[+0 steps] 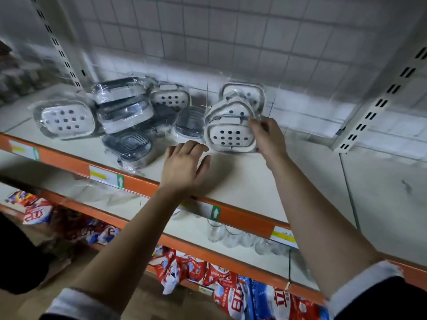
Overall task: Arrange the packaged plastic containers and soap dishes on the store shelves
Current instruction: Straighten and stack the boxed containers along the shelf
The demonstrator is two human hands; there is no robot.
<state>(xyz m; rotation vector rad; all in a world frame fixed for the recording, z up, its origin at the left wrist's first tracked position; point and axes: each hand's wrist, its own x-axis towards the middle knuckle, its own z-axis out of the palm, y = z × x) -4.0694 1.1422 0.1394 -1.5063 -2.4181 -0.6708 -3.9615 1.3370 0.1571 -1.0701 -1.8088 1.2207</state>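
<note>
The front wrapped soap dish (231, 135) stands tilted on the shelf (242, 181), leaning on two more at its 12 o'clock. The right hand (268, 137) pinches its wrap at 3 o'clock, and the left hand (184, 165), fingers spread, sits low just beside its 8 o'clock corner. The pinch seems to be on slick film, so it may slip and tip the row toward the orange shelf lip (147, 183) at 6 o'clock, or the left hand may knock the lidded containers (124, 112) heaped at 9 o'clock.
</note>
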